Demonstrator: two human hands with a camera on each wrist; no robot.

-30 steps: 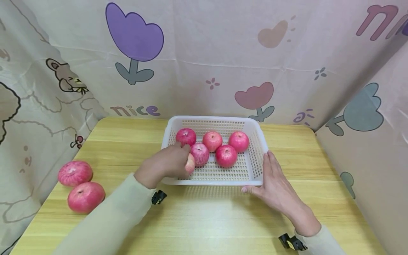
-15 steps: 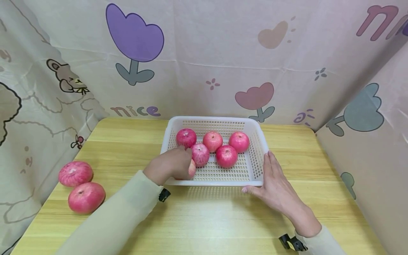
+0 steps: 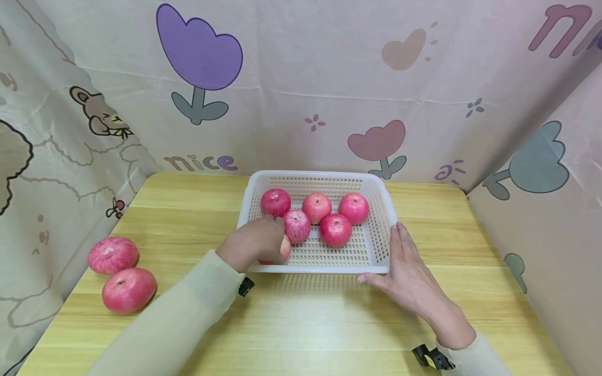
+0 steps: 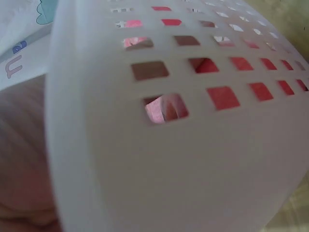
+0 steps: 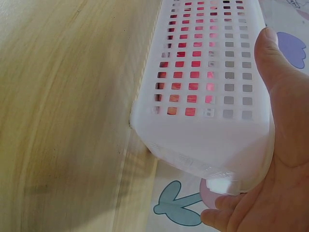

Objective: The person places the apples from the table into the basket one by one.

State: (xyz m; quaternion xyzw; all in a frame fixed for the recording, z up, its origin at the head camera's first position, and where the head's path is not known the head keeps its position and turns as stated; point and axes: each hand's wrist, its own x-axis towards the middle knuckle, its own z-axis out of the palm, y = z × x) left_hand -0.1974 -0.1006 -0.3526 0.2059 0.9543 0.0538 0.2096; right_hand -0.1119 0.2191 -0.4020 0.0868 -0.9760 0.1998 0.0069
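Note:
A white perforated plastic basket (image 3: 324,270) stands on the wooden table with several red-pink apples inside. My left hand (image 3: 256,240) reaches over its left side, fingers curled down round an apple (image 3: 285,249) in the front left corner. Most of that apple is hidden under the hand; in the left wrist view red patches show through the basket wall (image 4: 193,159). Beside those fingers sits a streaked apple (image 3: 297,227), and a darker apple (image 3: 275,202) lies behind. My right hand (image 3: 408,274) rests against the basket's front right corner, fingers straight along the side, thumb at the front.
Two more apples, one behind (image 3: 113,255) and one in front (image 3: 129,290), lie on the table (image 3: 301,324) at the left, near my left sleeve. A printed cloth (image 3: 301,68) hangs close behind the basket and along both sides.
My left hand has moved slightly right and down into the basket with the apple, then nearly stopped. My right hand stays at the corner.

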